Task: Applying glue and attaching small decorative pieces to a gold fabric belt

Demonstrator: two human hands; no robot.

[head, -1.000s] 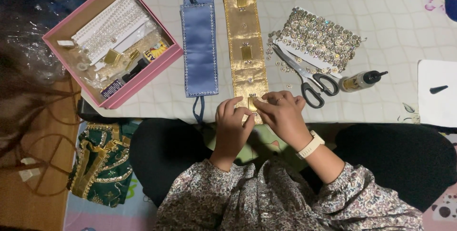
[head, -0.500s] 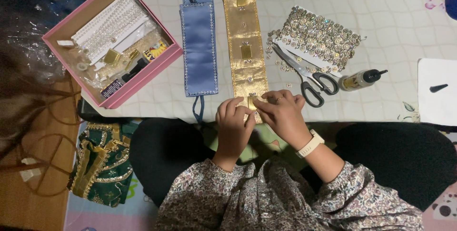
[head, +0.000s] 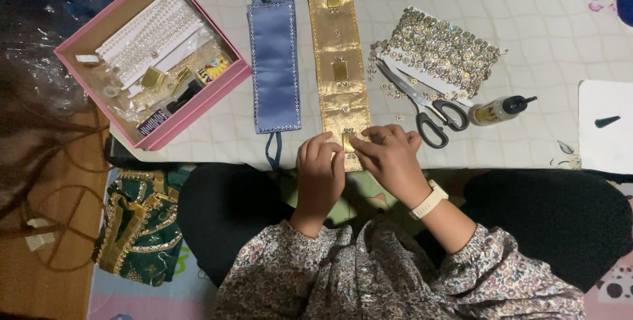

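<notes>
At the near edge of the table (head: 527, 3) we see both hands working the bottom end of a gold band (head: 337, 49), which lies lengthwise on the pale quilted cover and runs away from the person toward the far side. Our left hand (head: 320, 168) rests on the band's near left corner, fingers held close together and curled down, their tips pressing the fabric flat. Our right hand (head: 392, 158) comes in from the right, its thumb and forefinger brought together on a small gold rectangular ornament (head: 348, 140) at the band's near end; whether they pinch it or only press on it we cannot tell. A pale watch (head: 428, 200) sits on the right wrist. Just left of the gold band lies a blue band (head: 273, 63) with studded edges, parallel to it and not touching. Further left stands a pink box (head: 217, 89) holding white trims and small items. To the right of the gold band, scissors (head: 425, 109) lie closed with black handles nearest us, their blades reaching under a card of sequin trim (head: 442, 46). A small glue bottle (head: 498, 109) lies on its side just beside the scissor handles. Green embroidered cloth (head: 138, 227) lies on the floor at the left.
</notes>
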